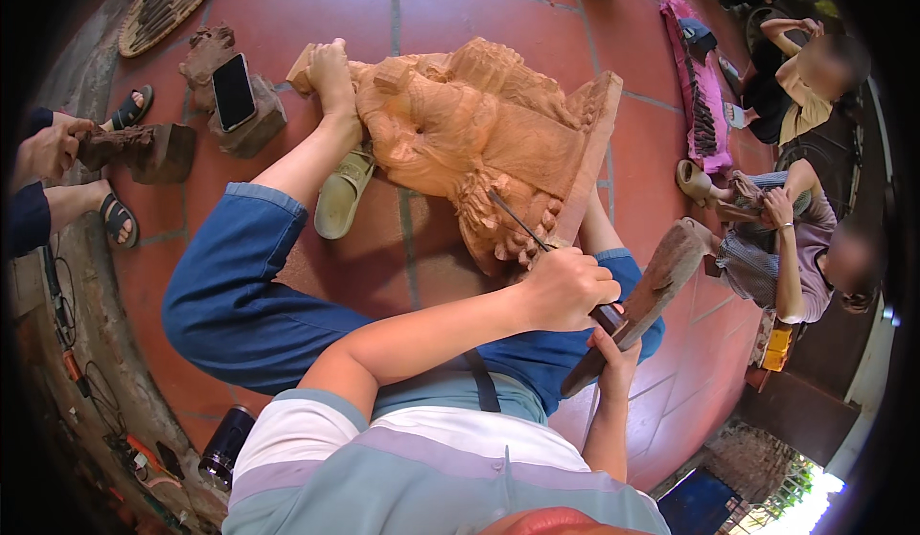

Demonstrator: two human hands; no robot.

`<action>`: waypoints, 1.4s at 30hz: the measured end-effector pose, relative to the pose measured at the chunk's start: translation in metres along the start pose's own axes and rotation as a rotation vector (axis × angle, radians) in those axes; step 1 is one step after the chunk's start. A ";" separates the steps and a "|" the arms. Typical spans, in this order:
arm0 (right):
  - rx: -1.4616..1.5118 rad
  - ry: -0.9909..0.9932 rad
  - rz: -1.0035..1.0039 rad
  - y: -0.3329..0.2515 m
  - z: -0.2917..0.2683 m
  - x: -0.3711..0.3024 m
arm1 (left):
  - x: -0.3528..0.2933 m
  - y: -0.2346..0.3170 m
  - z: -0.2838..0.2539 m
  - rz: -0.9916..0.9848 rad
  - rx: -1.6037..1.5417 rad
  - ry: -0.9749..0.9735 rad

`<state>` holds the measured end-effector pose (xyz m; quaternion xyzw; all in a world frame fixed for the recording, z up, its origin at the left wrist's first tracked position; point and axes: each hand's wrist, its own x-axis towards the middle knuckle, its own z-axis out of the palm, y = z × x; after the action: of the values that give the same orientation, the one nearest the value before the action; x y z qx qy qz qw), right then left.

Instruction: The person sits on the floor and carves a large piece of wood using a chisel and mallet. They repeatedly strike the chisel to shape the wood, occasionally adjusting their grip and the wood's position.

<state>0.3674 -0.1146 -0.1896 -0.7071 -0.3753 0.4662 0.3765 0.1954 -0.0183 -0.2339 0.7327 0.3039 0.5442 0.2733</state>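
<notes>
A large reddish-orange wooden carving (460,133) lies tilted on the floor in front of me, with folds, knobs and a flat base slab (592,147). My bare left foot (331,70) rests against its far left end. My left hand (565,291) is closed around a chisel (518,218), whose thin dark blade reaches onto the knobbly near side of the carving. Below it, my right hand (615,361) grips a worn wooden mallet (661,269) by its lower part. The mallet slants up to the right, close by the chisel's handle end.
A phone (233,92) lies on a wooden block (251,128) at the left. A green clog (343,195) sits under my left shin. A person's hands (50,152) are near dark wood at far left. Two people sit at right beside a pink cloth (692,85) with tools.
</notes>
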 end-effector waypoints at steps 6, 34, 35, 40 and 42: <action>-0.110 0.044 -0.156 0.008 -0.003 0.000 | 0.001 -0.001 -0.002 0.023 -0.029 -0.012; -0.248 -0.039 -0.908 -0.010 -0.009 0.012 | -0.009 0.005 -0.027 0.080 -0.103 0.040; -0.231 -0.065 -0.957 -0.009 -0.011 0.015 | -0.009 0.005 -0.029 0.087 -0.104 0.031; -0.562 -0.019 -1.131 -0.001 -0.026 0.019 | -0.014 0.007 -0.014 0.107 -0.052 -0.041; -0.570 -0.047 -1.195 -0.018 -0.031 0.025 | -0.013 0.007 -0.005 0.138 0.039 -0.091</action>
<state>0.4001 -0.0903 -0.1745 -0.4389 -0.8198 0.0751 0.3600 0.1884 -0.0324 -0.2356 0.7811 0.2507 0.5217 0.2343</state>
